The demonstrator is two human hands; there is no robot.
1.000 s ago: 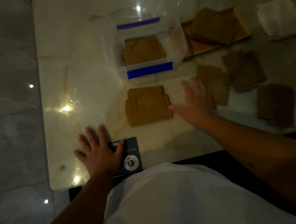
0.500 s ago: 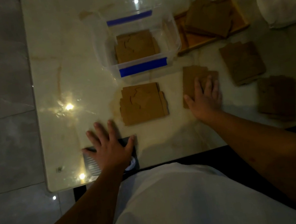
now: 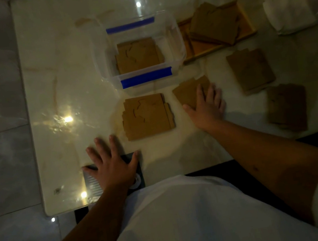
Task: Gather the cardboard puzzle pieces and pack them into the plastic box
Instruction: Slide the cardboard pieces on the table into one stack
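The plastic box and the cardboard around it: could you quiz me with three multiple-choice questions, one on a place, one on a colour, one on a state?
1. Where does the right hand rest?
A) on a cardboard pile
B) inside the box
C) on the white cloth

2. What colour is the tape on the plastic box?
A) red
B) blue
C) green

3. The box is:
A) lidded
B) open, cardboard inside
C) tipped over

Answers: 1 A, palm flat on the pile; 2 B, blue strips on both rims; 3 B, no lid, brown pieces visible inside.
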